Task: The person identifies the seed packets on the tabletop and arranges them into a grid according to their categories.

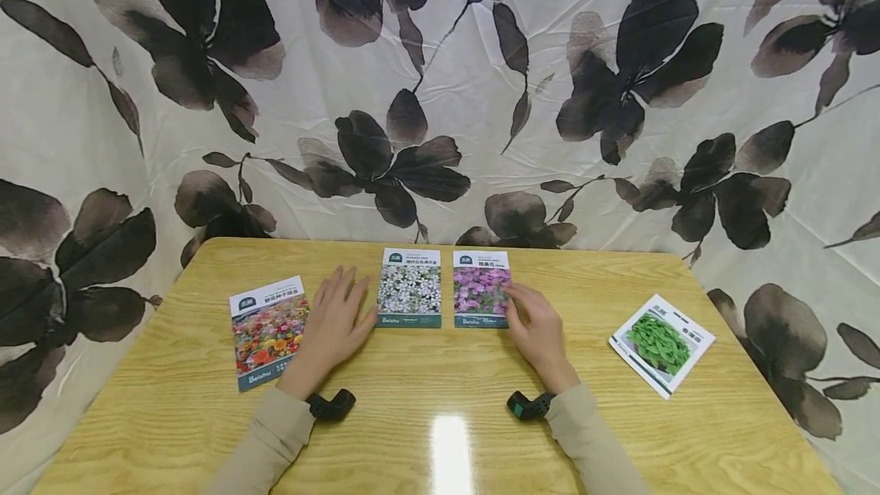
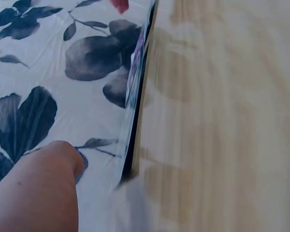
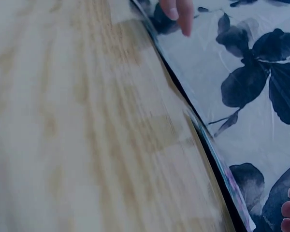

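Note:
Four seed packets lie on the table. In the head view, my left hand (image 1: 333, 323) is spread with straight fingers between the mixed wildflower packet (image 1: 270, 331) and the white-flower packet (image 1: 409, 289). Its thumb tip is at the white packet's lower left edge, and the wrist side overlaps the wildflower packet's right edge. My right hand (image 1: 538, 331), fingers loosely bent, touches the right edge of the purple-flower packet (image 1: 481, 289), which lies flat. In the left wrist view, the left thumb (image 2: 43, 183) shows at lower left. Some right fingers are hidden.
A packet with green leaves (image 1: 661, 344) lies tilted at the right side of the wooden table (image 1: 412, 380). Behind the table hangs a white cloth (image 1: 495, 98) with dark flowers. Black wrist devices sit on both wrists, and light reflects at the front middle.

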A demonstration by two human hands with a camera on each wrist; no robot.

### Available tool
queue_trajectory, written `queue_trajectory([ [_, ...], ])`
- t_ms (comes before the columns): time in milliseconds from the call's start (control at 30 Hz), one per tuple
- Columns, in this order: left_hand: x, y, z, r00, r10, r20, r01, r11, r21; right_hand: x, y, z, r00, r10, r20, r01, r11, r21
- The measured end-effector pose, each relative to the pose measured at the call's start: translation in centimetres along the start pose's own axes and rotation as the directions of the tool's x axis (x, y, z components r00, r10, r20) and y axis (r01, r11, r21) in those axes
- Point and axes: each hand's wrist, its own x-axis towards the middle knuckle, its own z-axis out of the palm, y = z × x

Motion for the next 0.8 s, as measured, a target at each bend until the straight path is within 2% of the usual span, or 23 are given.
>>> queue_trajectory([
  [200, -1.8, -1.3, -1.7, 1.0, -0.026, -0.017, 0.026, 0.998, 0.053, -0.8, 0.5, -1.5, 1.0, -0.003, -0.028, 0.003, 1.0, -0.012],
  [400, -3.6, -3.1, -3.5, 0.998, -0.052, -0.041, 0.054, 0.997, 0.056, -1.7, 1.7, -3.2, 0.998, -0.001, -0.063, -0.001, 1.0, -0.029],
  [600, -5.6, -5.1, -5.2, 0.995, -0.075, -0.07, 0.079, 0.996, 0.051, -2.8, 3.2, -5.7, 0.994, -0.013, -0.11, 0.009, 0.999, -0.042],
  [800, -7.1, -6.4, -6.0, 0.993, -0.073, -0.098, 0.079, 0.995, 0.059, -3.8, 4.4, -8.5, 0.986, -0.041, -0.164, 0.029, 0.996, -0.079],
])
